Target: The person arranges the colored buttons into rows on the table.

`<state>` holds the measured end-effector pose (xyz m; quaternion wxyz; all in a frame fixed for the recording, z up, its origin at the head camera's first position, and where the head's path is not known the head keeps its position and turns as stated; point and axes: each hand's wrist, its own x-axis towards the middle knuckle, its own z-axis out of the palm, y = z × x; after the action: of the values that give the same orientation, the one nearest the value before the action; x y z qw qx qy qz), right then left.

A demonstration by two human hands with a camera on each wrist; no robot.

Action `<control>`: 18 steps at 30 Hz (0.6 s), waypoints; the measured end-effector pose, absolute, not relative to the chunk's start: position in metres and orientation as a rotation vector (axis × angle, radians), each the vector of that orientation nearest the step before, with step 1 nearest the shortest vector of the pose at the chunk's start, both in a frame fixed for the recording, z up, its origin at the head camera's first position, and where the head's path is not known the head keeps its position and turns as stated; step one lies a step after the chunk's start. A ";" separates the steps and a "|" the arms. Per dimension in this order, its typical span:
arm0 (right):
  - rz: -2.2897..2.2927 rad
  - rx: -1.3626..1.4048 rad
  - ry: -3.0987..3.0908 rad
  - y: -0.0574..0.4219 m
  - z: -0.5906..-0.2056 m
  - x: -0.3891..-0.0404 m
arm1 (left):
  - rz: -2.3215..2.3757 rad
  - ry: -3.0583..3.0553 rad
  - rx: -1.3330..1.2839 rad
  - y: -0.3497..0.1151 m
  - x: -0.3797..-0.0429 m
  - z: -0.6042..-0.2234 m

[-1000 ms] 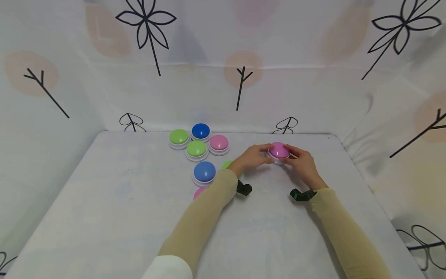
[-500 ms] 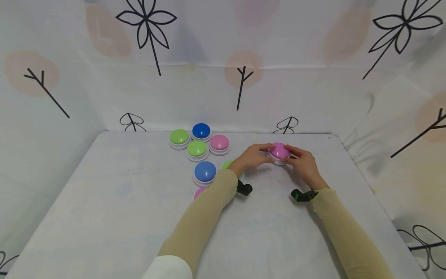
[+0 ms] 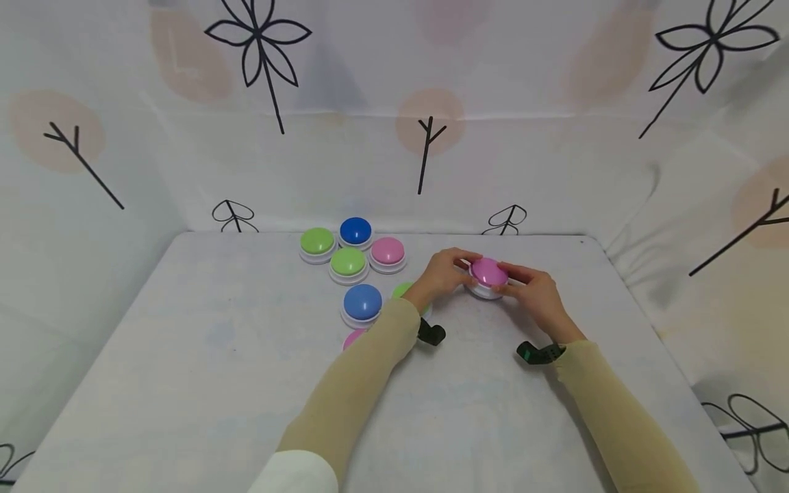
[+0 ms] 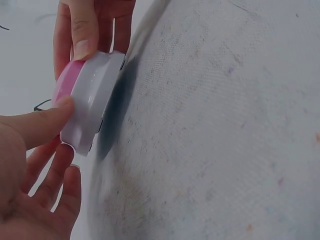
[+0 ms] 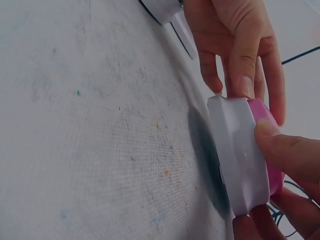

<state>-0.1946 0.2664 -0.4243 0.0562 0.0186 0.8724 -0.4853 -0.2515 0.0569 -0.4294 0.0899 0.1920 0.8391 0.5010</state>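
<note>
A pink push button [image 3: 489, 272] with a white base is between both hands on the right half of the table. My left hand [image 3: 442, 276] pinches it from the left, thumb and fingers on its side. On its right side my right hand [image 3: 533, 293] grips it in the same way. In the left wrist view the white base [image 4: 92, 102] shows a dark shadow along its underside. It looks lifted slightly off the table, though the gap is small. The right wrist view shows the thumb of the right hand [image 5: 295, 155] across the pink dome [image 5: 275, 175].
Left of the hands stand two blue buttons [image 3: 362, 302], two green buttons [image 3: 348, 261] and another pink button [image 3: 387, 251]. A further green button [image 3: 403, 290] and pink button [image 3: 353, 338] are partly hidden by the left arm. A patterned cloth [image 3: 345, 157] rises behind the white table [image 3: 185, 383].
Both hands have shifted the pink button slightly left and nearer to me within the last half second. Before that it barely moved. The other buttons stay where they were.
</note>
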 end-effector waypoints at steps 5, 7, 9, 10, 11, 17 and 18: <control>-1.419 0.003 2.668 0.271 -0.425 -0.188 | 1.459 2.493 0.593 0.057 -0.250 -0.429; -1.399 -0.024 2.676 0.273 -0.425 -0.186 | 1.419 2.505 0.624 0.057 -0.250 -0.430; -1.392 -0.045 2.672 0.277 -0.425 -0.182 | 1.380 2.514 0.680 0.057 -0.248 -0.432; -1.387 -0.054 2.672 0.279 -0.425 -0.180 | 1.357 2.521 0.715 0.058 -0.248 -0.432; -1.383 -0.061 2.669 0.280 -0.425 -0.178 | 1.334 2.528 0.751 0.058 -0.247 -0.433; -1.410 -0.089 2.668 0.284 -0.425 -0.171 | 1.257 2.530 0.818 0.057 -0.244 -0.427; -1.417 -0.090 2.668 0.284 -0.425 -0.171 | 1.241 2.526 0.813 0.056 -0.244 -0.425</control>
<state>-0.1708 0.2845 -0.4245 0.0596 -0.0298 0.8812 -0.4680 -0.2436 0.0565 -0.4250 0.1057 0.2760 0.8574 0.4213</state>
